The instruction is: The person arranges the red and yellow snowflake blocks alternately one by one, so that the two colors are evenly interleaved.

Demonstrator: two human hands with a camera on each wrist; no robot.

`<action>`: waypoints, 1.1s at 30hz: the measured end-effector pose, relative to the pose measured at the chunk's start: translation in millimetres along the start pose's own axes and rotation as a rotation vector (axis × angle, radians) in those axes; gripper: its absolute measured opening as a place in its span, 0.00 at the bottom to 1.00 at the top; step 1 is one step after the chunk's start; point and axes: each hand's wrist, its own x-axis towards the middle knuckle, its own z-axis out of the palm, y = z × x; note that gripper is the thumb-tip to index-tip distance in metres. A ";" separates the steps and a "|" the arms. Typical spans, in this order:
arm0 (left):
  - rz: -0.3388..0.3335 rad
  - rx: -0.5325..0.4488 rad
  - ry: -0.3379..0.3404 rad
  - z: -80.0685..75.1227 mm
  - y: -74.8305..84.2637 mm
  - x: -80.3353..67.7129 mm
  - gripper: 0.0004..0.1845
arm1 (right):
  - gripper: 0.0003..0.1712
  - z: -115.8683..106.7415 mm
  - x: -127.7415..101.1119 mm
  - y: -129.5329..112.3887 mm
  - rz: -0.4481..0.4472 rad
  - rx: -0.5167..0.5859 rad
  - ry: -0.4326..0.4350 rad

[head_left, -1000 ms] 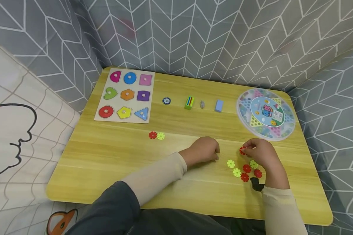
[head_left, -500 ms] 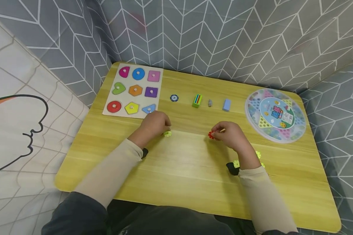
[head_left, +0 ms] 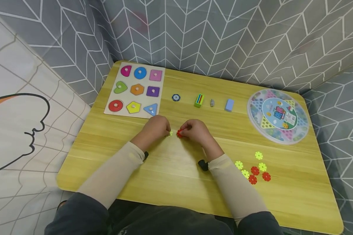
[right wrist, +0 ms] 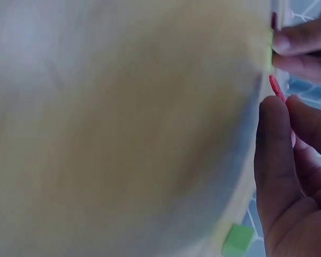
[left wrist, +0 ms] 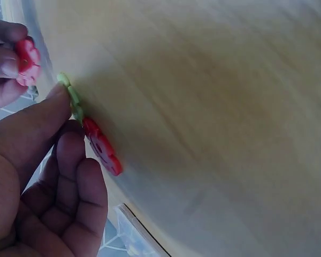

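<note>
My left hand (head_left: 157,127) pinches a yellow-green snowflake disc (left wrist: 75,101) between thumb and index finger, just above or on the table. A red snowflake disc (left wrist: 102,149) adjoins it end to end, seen in the left wrist view; whether the two interlock I cannot tell. In the head view that red disc is hidden behind the left hand. Close by on the right, my right hand (head_left: 196,132) holds another red snowflake disc (head_left: 179,133) by its edge. A small gap separates this disc from the yellow-green one, as the right wrist view also shows.
Several loose red and yellow-green snowflake discs (head_left: 254,170) lie at the right. A shape puzzle board (head_left: 134,89), poker chip (head_left: 176,97), green striped block (head_left: 198,101), small grey piece (head_left: 212,103), blue block (head_left: 229,105) and round game board (head_left: 277,116) line the back.
My right hand has carried a red disc leftward from the loose group to beside the left hand. The left hand has moved left from mid-table and taken hold of the yellow-green disc.
</note>
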 end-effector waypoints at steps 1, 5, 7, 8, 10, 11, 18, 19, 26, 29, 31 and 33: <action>0.004 -0.003 0.000 0.0 -0.7 0.0 0.07 | 0.04 3.4 2.1 0.0 0.006 0.025 -0.001; 0.020 -0.008 0.006 0.9 -3.1 0.6 0.07 | 0.03 13.0 6.3 -1.8 0.015 0.060 0.001; 0.028 -0.005 0.014 1.6 -3.8 0.8 0.07 | 0.04 15.2 6.0 -3.9 0.000 -0.001 0.018; 0.033 -0.002 0.019 1.9 -4.1 0.9 0.07 | 0.04 15.9 6.0 -4.8 -0.009 -0.044 0.031; 0.038 -0.001 0.026 2.3 -4.4 0.9 0.07 | 0.05 16.4 5.5 -6.8 -0.026 -0.152 0.062; 0.039 0.000 0.027 2.4 -4.5 0.9 0.07 | 0.06 16.6 5.5 -7.7 -0.031 -0.199 0.074; 0.025 0.006 0.019 3.7 -5.9 1.6 0.08 | 0.08 18.8 8.2 -9.9 -0.038 -0.387 0.091; 0.025 0.006 0.020 3.8 -6.2 1.5 0.07 | 0.08 18.9 8.9 -10.2 -0.036 -0.398 0.089; 0.024 -0.005 0.027 3.5 -5.9 0.2 0.07 | 0.07 18.4 10.0 -13.7 -0.043 -0.453 0.073; 0.022 -0.010 0.025 3.8 -6.2 0.9 0.07 | 0.06 17.9 9.4 -14.1 -0.042 -0.449 0.070; 0.016 -0.019 0.019 3.1 -6.0 1.3 0.07 | 0.07 17.7 9.7 -13.2 -0.041 -0.444 0.079; 0.012 -0.023 0.014 2.8 -5.9 1.6 0.07 | 0.07 17.1 9.2 -11.9 -0.038 -0.429 0.088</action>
